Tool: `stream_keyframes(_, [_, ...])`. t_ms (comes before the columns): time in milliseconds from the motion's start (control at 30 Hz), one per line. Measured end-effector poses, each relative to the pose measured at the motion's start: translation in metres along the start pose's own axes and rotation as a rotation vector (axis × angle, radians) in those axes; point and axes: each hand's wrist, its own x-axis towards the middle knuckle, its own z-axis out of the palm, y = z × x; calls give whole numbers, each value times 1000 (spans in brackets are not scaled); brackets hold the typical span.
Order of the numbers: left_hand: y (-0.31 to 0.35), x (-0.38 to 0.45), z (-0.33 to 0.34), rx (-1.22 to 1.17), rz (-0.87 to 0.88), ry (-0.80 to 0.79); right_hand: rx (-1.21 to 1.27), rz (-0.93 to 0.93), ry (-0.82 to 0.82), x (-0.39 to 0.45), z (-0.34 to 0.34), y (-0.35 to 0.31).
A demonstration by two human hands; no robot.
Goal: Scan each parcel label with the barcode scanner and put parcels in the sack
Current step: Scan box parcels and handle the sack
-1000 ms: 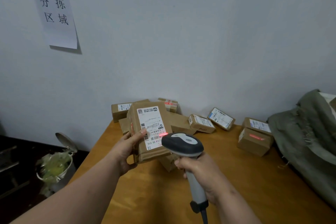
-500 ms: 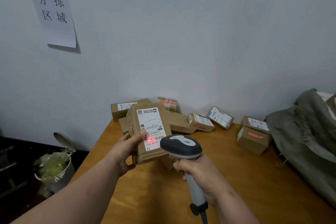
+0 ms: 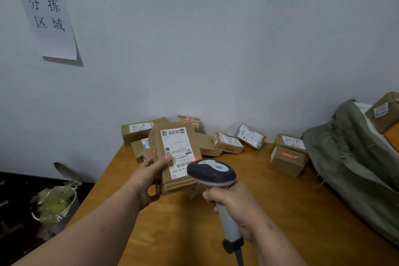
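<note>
- Your left hand [image 3: 149,181] grips a brown cardboard parcel [image 3: 174,157] by its left edge, thumb lying on the white label [image 3: 176,151], and holds it tilted above the wooden table [image 3: 194,233].
- Your right hand [image 3: 233,203] is wrapped around the handle of the barcode scanner [image 3: 212,174], just right of the parcel; there's a red glow on the label's barcode.
- More parcels [image 3: 227,146] sit along the far edge by the wall.
- The green sack [image 3: 349,157] slumps on the right with a box [image 3: 383,110] inside.

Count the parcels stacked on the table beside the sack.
2: the lower parcel with a red mark, and the labelled parcel on top of it. More may hide behind them.
</note>
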Motion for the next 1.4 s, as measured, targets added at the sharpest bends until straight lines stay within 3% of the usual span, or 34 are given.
stream_keyframes(433, [-4, -10, 33, 31, 24, -32, 43, -30, 34, -13, -33, 1])
stream_keyframes(800, [-17, -1, 49, 66, 17, -83, 123, -6, 179, -20, -50, 3])
stream_keyframes(1000, [-10, 11, 82, 131, 26, -212, 180, 29, 382, -29, -65, -2])
stream_keyframes(1400, [0, -2, 213, 238, 113, -537, 254, 97, 757, -80, -121, 17])
